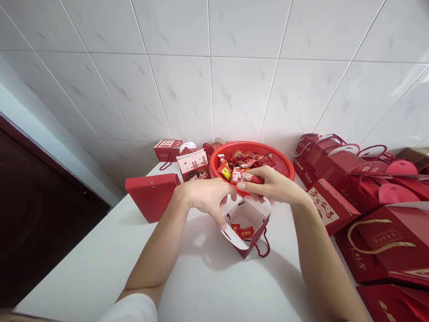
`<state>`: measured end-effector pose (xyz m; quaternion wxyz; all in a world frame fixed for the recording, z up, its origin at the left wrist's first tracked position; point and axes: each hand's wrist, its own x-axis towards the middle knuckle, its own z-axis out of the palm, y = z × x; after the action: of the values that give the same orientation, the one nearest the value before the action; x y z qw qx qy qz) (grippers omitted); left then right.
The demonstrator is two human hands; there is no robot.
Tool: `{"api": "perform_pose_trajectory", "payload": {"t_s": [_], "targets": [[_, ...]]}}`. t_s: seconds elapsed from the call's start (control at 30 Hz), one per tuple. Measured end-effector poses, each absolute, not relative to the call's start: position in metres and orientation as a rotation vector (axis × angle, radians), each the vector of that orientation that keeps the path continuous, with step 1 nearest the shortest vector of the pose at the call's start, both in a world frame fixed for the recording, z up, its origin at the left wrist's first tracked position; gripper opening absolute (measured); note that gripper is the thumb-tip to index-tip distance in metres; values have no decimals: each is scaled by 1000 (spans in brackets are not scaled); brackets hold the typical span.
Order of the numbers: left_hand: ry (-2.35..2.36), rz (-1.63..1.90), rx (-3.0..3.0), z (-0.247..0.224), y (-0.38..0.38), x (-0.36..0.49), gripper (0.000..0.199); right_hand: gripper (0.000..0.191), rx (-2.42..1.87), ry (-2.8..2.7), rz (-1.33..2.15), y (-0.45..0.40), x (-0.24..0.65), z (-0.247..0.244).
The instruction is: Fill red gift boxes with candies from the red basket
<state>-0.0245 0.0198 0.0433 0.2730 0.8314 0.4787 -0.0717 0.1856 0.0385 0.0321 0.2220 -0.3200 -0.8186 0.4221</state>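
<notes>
An open gift box (248,212), white inside and dark red outside, stands on the white table with a few red packets (247,232) at its bottom. My left hand (208,197) is at the box's left side, thumb on a flap and fingers curved apart, with nothing seen between them. Above the far edge of the box, my right hand (268,183) holds a red wrapped snack (250,177) between thumb and fingers. Behind it, a red plastic basket (287,172) contains many wrapped sweets (246,159).
A plain red box (150,197) stands at left, near a pink-and-white illustrated box (194,165) and a small red box (167,150). Many red gift boxes (378,237) crowd the right side. A tiled wall (241,94) rises behind the table (110,264).
</notes>
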Motion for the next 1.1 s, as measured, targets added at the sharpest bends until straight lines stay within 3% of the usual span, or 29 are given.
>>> {"api": "perform_pose_trajectory", "payload": {"t_s": [0.13,0.37,0.6,0.8,0.97,1.1], "targets": [[1269,-335,2232,50,20,-23,79,43,-870,-2364,1235,43,185,27],[1230,-350,2291,50,20,-20,55,48,-838,-2552,1096,44,185,25],[1282,-329,2240,49,19,-22,64,44,-868,-2605,848,35,187,37],[1227,-294,2241,49,20,-23,60,34,-762,-2675,964,32,188,39],[1240,-213,2269,50,21,-27,69,33,-776,-2612,888,23,198,45],[1208,-107,2301,53,23,-33,54,30,-796,-2577,888,4,213,46]]}}
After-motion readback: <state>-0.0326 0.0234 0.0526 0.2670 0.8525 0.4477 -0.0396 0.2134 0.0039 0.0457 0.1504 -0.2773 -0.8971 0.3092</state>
